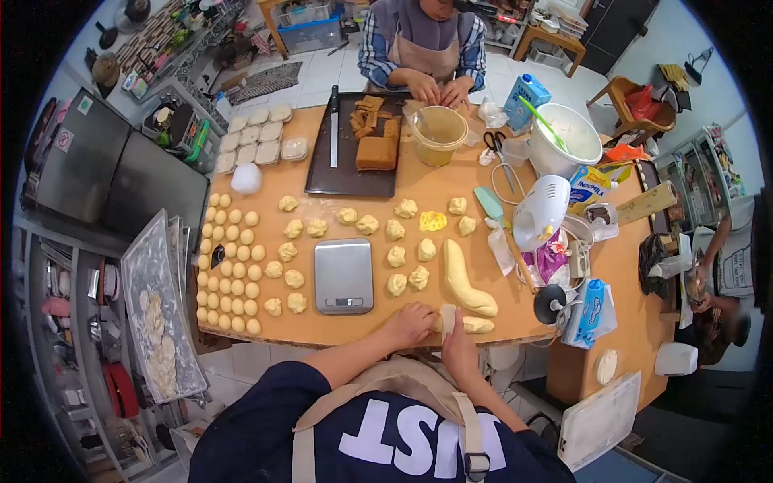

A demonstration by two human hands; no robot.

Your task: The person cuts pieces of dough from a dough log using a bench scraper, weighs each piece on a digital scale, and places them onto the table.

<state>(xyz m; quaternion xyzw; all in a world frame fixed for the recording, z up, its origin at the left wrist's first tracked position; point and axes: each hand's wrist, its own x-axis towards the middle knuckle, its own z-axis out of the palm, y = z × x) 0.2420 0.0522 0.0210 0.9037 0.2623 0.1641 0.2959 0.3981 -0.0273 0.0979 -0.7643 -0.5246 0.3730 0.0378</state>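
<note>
My right hand (460,352) is closed around a pale dough scraper (448,319), held upright across a short roll of dough (478,325) at the table's near edge. My left hand (409,325) has its fingers curled at the left end of that dough, beside the scraper. A longer, thick dough log (462,282) lies just beyond. To the left is a silver kitchen scale (344,276) with nothing on its plate. Rough dough lumps (396,285) surround the scale, and smooth round dough balls (237,288) stand in rows at the far left.
Opposite, a person (427,56) works with both hands behind a tub (439,135). A dark tray (322,179) holds brown cake and a long knife (334,129). At right are a hand mixer (543,211), a white bucket (566,133) and a blue wipes pack (585,314).
</note>
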